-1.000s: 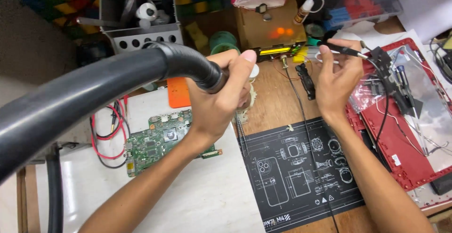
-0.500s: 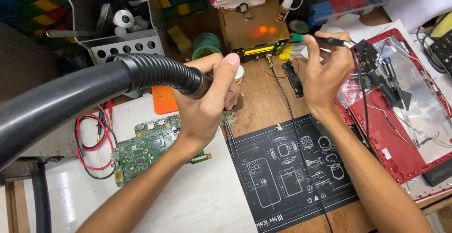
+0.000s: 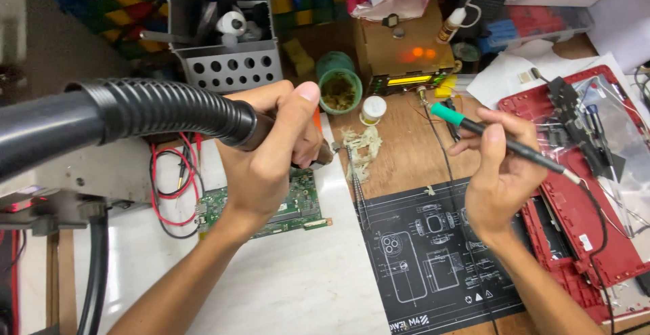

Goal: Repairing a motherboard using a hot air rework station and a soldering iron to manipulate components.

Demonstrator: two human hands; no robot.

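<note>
My left hand (image 3: pixel 271 152) grips the end of a thick black ribbed hose (image 3: pixel 142 115) that runs in from the left; its nozzle points down over a green circuit board (image 3: pixel 284 206) lying on the white mat (image 3: pixel 284 287). My right hand (image 3: pixel 497 169) holds a thin black soldering iron with a green collar (image 3: pixel 467 123), tip aimed left toward the wooden bench, its cable trailing to the right. Between the hands lies a tuft of pale wiping wool (image 3: pixel 359 149).
A black printed work mat (image 3: pixel 433 254) lies below my right hand. A red laptop shell (image 3: pixel 596 172) with loose parts sits at right. At the back stand a green tin (image 3: pixel 338 84), a small white jar (image 3: pixel 372 109), a soldering station with lit display (image 3: pixel 406 57) and a grey perforated holder (image 3: pixel 233 64). Red wires (image 3: pixel 169 186) loop beside the board.
My left hand has come down with the hose toward the circuit board. My right hand has drawn back from the station, now holding the soldering iron over the black mat.
</note>
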